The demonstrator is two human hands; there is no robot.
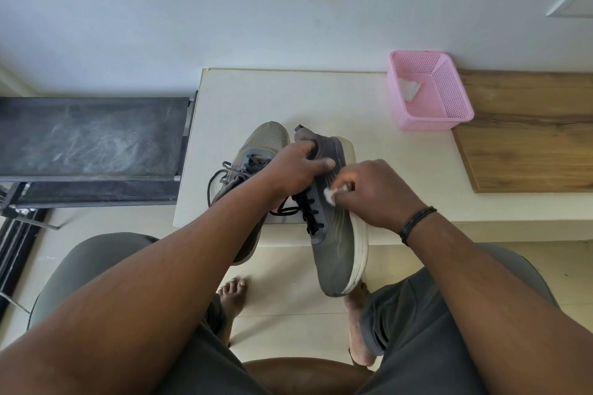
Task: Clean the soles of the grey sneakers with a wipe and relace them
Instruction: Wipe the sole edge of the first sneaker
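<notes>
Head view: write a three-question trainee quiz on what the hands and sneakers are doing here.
1. True or false: the left hand grips the held sneaker near its heel opening.
2. What does the right hand pinch against that sneaker's side?
A. a brush
B. a white wipe
C. a lace
3. Fill in: the pink basket on the white table holds a crumpled white ____.

Key:
1. True.
2. B.
3. Wipe. The other sneaker lies on the table beside the held one, partly behind the left forearm.
</notes>
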